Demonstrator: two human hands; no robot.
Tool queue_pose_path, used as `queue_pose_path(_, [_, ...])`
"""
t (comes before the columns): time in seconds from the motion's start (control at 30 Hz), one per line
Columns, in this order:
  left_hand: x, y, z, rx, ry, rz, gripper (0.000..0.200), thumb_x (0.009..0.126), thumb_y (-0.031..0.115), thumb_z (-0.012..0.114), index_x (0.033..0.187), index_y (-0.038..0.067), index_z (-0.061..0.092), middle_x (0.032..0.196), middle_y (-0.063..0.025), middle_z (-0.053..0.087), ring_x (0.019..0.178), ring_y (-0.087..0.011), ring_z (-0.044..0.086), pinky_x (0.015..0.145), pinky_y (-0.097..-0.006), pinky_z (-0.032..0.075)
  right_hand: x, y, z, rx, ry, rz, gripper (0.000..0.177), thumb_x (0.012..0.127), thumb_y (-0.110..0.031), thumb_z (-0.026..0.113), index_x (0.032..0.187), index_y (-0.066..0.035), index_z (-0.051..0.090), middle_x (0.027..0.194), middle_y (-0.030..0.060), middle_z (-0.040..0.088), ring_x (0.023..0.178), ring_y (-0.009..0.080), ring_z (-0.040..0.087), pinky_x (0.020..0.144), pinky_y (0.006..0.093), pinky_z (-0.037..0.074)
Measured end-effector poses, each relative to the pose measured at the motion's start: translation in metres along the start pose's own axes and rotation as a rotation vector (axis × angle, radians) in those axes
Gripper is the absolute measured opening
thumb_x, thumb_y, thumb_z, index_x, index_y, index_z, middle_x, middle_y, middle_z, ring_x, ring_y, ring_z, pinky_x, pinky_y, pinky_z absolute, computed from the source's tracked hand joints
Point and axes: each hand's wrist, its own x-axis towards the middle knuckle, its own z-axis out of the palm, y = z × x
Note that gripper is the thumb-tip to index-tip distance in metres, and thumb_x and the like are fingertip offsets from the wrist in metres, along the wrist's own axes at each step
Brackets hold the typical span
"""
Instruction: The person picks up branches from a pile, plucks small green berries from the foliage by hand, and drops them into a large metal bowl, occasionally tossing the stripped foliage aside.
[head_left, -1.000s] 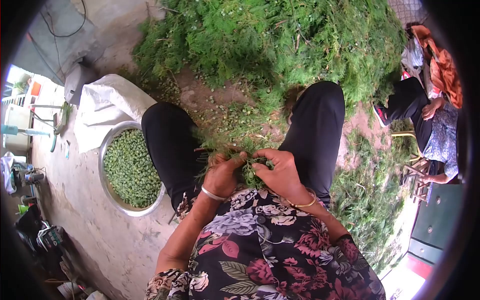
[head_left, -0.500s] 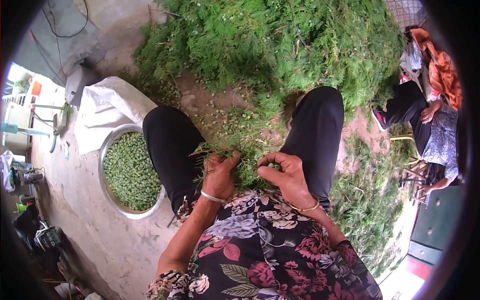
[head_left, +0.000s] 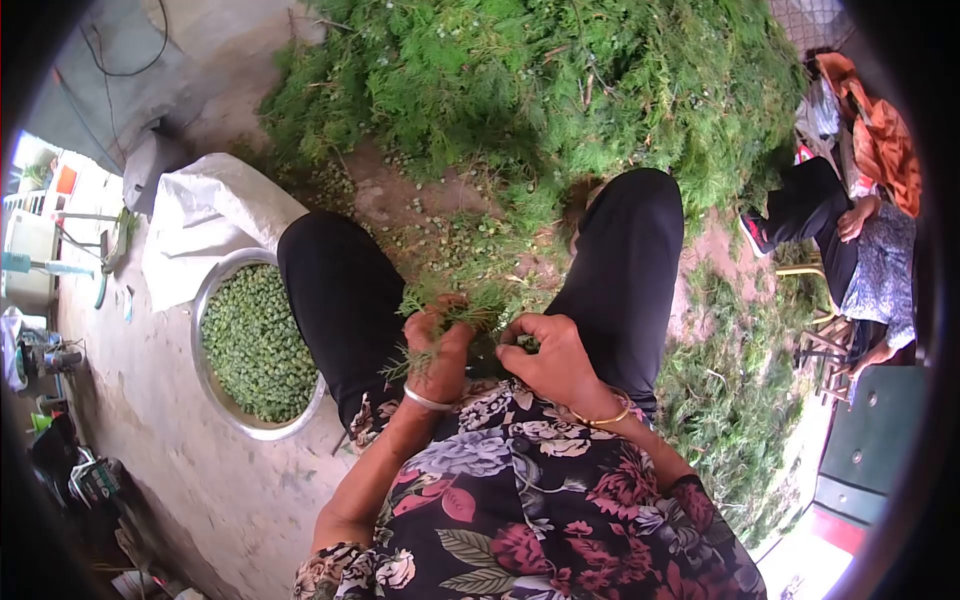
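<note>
My left hand [head_left: 438, 350] is closed around a feathery green conifer sprig [head_left: 478, 300], whose leafy ends stick out on both sides of the fingers. Close beside it on the right, my right hand [head_left: 558, 362] is curled, thumb and forefinger near the sprig's end. Its curled fingers mostly hide the small green cones that showed in them a moment earlier. Left of my legs, a round metal basin [head_left: 205, 385] holds a heap of small green cones [head_left: 255, 340]. Both hands are above my lap, between my knees.
A large pile of cut conifer branches [head_left: 560, 90] lies ahead of my knees. Loose cones and clippings [head_left: 440, 250] litter the floor. A white sack [head_left: 200, 225] lies behind the basin. At right, another person [head_left: 880, 270] sits near more scattered greenery [head_left: 730, 390].
The sprig has turned in my left hand, with its leafy part now pointing more to the right. My right hand has shifted slightly left and its fingers have curled further.
</note>
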Motion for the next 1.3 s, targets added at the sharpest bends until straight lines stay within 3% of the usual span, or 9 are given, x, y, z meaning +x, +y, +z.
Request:
queue_pose_path(0.13, [0.002, -0.021, -0.005, 0.563, -0.011, 0.462, 0.014, 0.079, 0.006, 0.06, 0.09, -0.003, 0.062, 0.085, -0.0113, 0.063, 0.072, -0.0215, 0.059, 0.065, -0.0326, 0.046, 0.002, -0.004, -0.016, 0.224, -0.162, 0.149, 0.012, 0.073, -0.008, 0.066, 0.075, 0.002, 0.062, 0.054, -0.0008, 0.049, 0.048, 0.0027, 0.045, 0.043, 0.021, 0.033])
queue_pose_path(0.2, [0.013, -0.02, -0.002, -0.458, 0.134, -0.305, 0.012, 0.084, 0.004, 0.058, 0.093, -0.003, 0.062, 0.088, -0.0092, 0.063, 0.073, -0.0217, 0.061, 0.064, -0.0312, 0.048, -0.006, -0.008, -0.024, 0.465, -0.211, 0.325, 0.012, 0.073, -0.007, 0.066, 0.076, 0.003, 0.062, 0.054, -0.0011, 0.049, 0.047, 0.0031, 0.043, 0.042, 0.021, 0.032])
queue_pose_path(0.33, [0.025, -0.026, -0.02, -1.186, 0.115, -0.472, 0.013, 0.089, 0.008, 0.055, 0.099, 0.0, 0.058, 0.091, -0.0113, 0.064, 0.08, -0.024, 0.064, 0.07, -0.0389, 0.055, -0.007, -0.002, -0.033, 0.941, -0.22, 0.506, 0.015, 0.076, -0.006, 0.055, 0.084, 0.006, 0.057, 0.065, 0.008, 0.053, 0.052, 0.009, 0.045, 0.044, 0.023, 0.033])
queue_pose_path(0.57, [0.02, -0.033, -0.023, -1.456, 0.006, -0.574, 0.01, 0.087, 0.0, 0.053, 0.093, 0.001, 0.06, 0.092, -0.0119, 0.063, 0.084, -0.028, 0.064, 0.075, -0.0464, 0.055, 0.008, -0.004, -0.035, 1.345, 0.089, 0.601, 0.024, 0.085, -0.022, 0.048, 0.086, 0.002, 0.052, 0.081, 0.0169, 0.052, 0.067, 0.0199, 0.046, 0.046, 0.0243, 0.036])
queue_pose_path(0.9, [0.017, -0.015, -0.022, -0.993, -0.072, -0.417, 0.024, 0.082, -0.002, 0.058, 0.106, 0.002, 0.061, 0.098, -0.0067, 0.063, 0.084, -0.018, 0.061, 0.074, -0.034, 0.052, 0.015, 0.016, -0.05, 1.566, -0.071, 0.525, 0.022, 0.089, -0.023, 0.053, 0.083, -0.002, 0.05, 0.073, 0.007, 0.041, 0.063, 0.015, 0.04, 0.045, 0.0229, 0.034])
queue_pose_path(1.1, [0.018, -0.046, -0.018, -0.771, -0.151, -0.405, 0.016, 0.076, -0.002, 0.059, 0.092, -0.003, 0.063, 0.087, -0.0042, 0.063, 0.079, -0.013, 0.058, 0.07, -0.0269, 0.046, 0.048, -0.017, -0.05, 1.481, 0.129, 0.567, 0.017, 0.084, -0.012, 0.055, 0.088, 0.004, 0.055, 0.093, 0.0195, 0.058, 0.078, 0.0256, 0.053, 0.069, 0.0338, 0.048])
queue_pose_path(1.17, [0.018, -0.063, -0.02, -0.416, -0.207, -0.121, 0.028, 0.074, -0.007, 0.058, 0.102, -0.004, 0.059, 0.092, -0.0076, 0.063, 0.082, -0.0181, 0.061, 0.076, -0.0305, 0.05, 0.063, -0.042, -0.038, 1.384, 0.055, 0.504, 0.018, 0.085, -0.01, 0.053, 0.094, 0.005, 0.056, 0.098, 0.0202, 0.059, 0.082, 0.0256, 0.056, 0.073, 0.0359, 0.049])
queue_pose_path(1.2, [0.02, -0.05, -0.011, -0.761, -0.071, -0.361, 0.027, 0.072, -0.007, 0.056, 0.098, -0.003, 0.061, 0.089, -0.0052, 0.063, 0.079, -0.0153, 0.06, 0.074, -0.0286, 0.05, 0.072, -0.059, -0.029, 1.346, -0.027, 0.471, 0.019, 0.085, -0.01, 0.054, 0.095, 0.005, 0.057, 0.099, 0.0191, 0.06, 0.082, 0.0243, 0.057, 0.074, 0.0358, 0.05])
queue_pose_path(1.3, [0.02, -0.04, -0.013, -0.741, -0.078, -0.375, 0.019, 0.076, 0.0, 0.059, 0.095, 0.001, 0.063, 0.083, -0.0014, 0.062, 0.076, -0.0114, 0.056, 0.07, -0.0263, 0.046, 0.091, -0.127, 0.014, 1.224, -0.246, 0.431, 0.022, 0.085, -0.011, 0.054, 0.1, 0.005, 0.058, 0.099, 0.0168, 0.061, 0.084, 0.0219, 0.058, 0.076, 0.0356, 0.05])
